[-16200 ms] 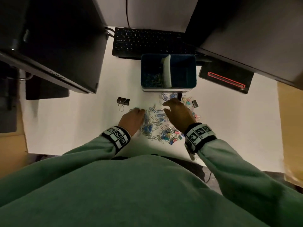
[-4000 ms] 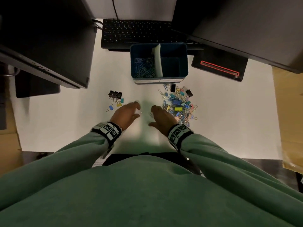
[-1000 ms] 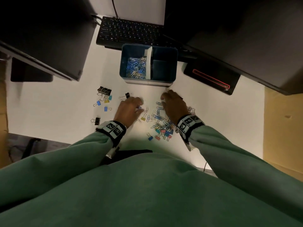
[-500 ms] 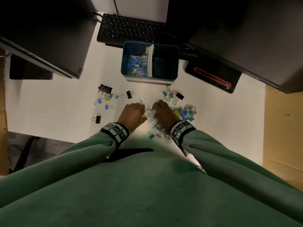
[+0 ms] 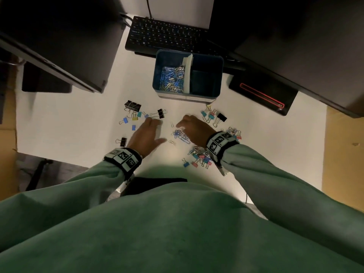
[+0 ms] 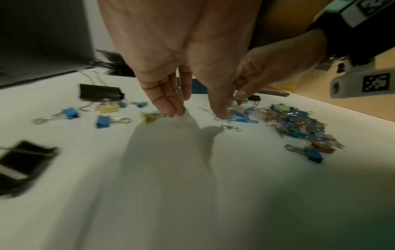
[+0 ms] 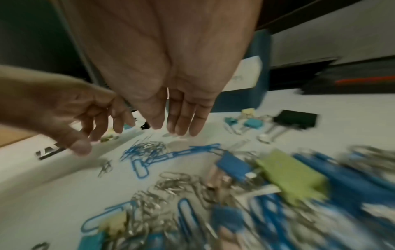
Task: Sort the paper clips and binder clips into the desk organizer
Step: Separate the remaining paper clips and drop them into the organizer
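Desk organizer (image 5: 204,96): blue, two compartments, at far side of white surface (image 5: 78,123) against keyboard (image 5: 167,36); paper clips (image 5: 173,78) fill left compartment.
Left hand (image 5: 145,134): fingers (image 6: 171,101) straight, relaxed, holding nothing, tips beside scattered binder clips (image 5: 136,115).
Right hand (image 5: 195,131): fingers straight, empty, over loose paper clips (blue and silver).
Bare surface lies between the hands and toward the near edge.
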